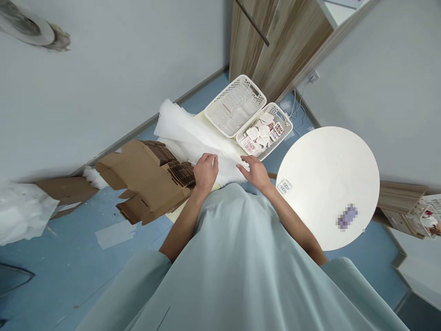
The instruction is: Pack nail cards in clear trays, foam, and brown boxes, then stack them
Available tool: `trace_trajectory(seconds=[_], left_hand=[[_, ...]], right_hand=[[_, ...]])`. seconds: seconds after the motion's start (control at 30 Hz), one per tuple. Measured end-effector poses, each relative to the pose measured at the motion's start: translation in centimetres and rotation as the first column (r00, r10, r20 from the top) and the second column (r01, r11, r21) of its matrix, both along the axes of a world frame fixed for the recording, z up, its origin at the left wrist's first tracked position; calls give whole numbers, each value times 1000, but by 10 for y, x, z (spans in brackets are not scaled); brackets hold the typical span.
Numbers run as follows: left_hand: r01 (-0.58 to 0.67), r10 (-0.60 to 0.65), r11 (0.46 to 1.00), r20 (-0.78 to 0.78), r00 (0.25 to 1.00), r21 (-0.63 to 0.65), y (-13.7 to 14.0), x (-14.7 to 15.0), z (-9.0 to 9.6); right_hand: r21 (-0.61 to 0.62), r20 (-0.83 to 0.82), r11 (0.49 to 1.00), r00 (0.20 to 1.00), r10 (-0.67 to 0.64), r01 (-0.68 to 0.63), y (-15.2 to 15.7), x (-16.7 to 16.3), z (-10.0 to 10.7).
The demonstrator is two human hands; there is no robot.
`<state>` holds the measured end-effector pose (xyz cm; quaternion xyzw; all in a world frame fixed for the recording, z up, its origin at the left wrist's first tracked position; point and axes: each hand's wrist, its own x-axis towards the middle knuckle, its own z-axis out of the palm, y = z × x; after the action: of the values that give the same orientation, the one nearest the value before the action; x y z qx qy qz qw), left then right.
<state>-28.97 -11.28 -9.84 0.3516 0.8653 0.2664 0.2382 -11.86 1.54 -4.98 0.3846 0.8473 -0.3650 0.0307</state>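
Observation:
White packing foam sheets (188, 133) lie in folds in front of me, stretching toward my body. Over their near part is my left hand (206, 172), its fingers curled together and its thumb close to them; whether a bit of sheet is pinched there I cannot tell. My right hand (255, 172) hovers at the sheet's right side with thumb and fingers apart, holding nothing visible. Just beyond it stands a white basket (288, 123) filled with small printed cards (265, 131). A second white basket (211, 103) behind holds clear plastic pieces (237, 108).
Folded brown cardboard boxes (138, 172) are stacked left of my left hand. A round white table (327, 174) stands at right, bearing a small clear pack (285, 186) and a blurred purple item (347, 217). Behind the baskets rises a wooden cabinet (272, 41); cables (299, 108) trail beside it.

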Motion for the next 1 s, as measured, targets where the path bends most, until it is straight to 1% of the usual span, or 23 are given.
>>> trace_trajectory(seconds=[0.13, 0.23, 0.3, 0.33, 0.4, 0.43, 0.5, 0.53, 0.6, 0.63, 0.67, 0.73, 0.8, 0.9, 0.97, 1.0], left_hand=[[1, -9, 993, 64, 998, 115, -5, 20, 42], [5, -35, 980, 145, 989, 200, -7, 36, 62], [-15, -33, 972, 204, 978, 233, -7, 44, 67], [-44, -13, 971, 235, 972, 236, -6, 47, 67], [-147, 73, 965, 311, 947, 219, -4, 52, 62], [-216, 134, 957, 364, 922, 194, -2, 54, 58], [-331, 230, 937, 511, 828, 115, 4, 58, 48], [-351, 242, 934, 594, 768, 73, 9, 60, 44], [-325, 195, 945, 734, 651, 37, 21, 67, 40], [-309, 154, 949, 779, 608, 54, 29, 73, 39], [-307, 117, 948, 804, 582, 84, 37, 79, 40], [-325, 64, 932, 814, 577, 157, 56, 95, 43], [-306, 14, 925, 787, 617, 224, 77, 116, 46], [-167, -102, 940, 711, 696, 298, 107, 156, 49], [-60, -197, 937, 663, 722, 343, 126, 188, 49], [-13, -244, 931, 647, 723, 365, 135, 205, 48]], right_hand=[[-122, -205, 991, 976, -77, 53, 1, -16, 7], [-195, -292, 979, 949, -123, 67, 2, -19, 16], [-207, -323, 974, 933, -159, 95, 3, -14, 22], [-209, -334, 971, 924, -186, 119, 4, -10, 26], [-221, -348, 959, 904, -249, 179, 6, 3, 33], [-233, -353, 950, 892, -282, 208, 8, 11, 36], [-264, -362, 927, 864, -350, 265, 11, 31, 43], [-281, -364, 914, 849, -384, 293, 12, 42, 46], [-316, -363, 883, 816, -450, 346, 14, 67, 51], [-332, -362, 867, 799, -481, 371, 14, 81, 53], [-347, -361, 851, 781, -510, 394, 14, 95, 55], [-374, -362, 816, 741, -565, 440, 13, 128, 55], [-394, -352, 780, 704, -617, 486, 9, 163, 53], [-432, -326, 710, 638, -698, 556, -2, 219, 43], [-479, -315, 652, 578, -753, 588, -13, 254, 34], [-508, -310, 620, 545, -779, 598, -19, 271, 29]])
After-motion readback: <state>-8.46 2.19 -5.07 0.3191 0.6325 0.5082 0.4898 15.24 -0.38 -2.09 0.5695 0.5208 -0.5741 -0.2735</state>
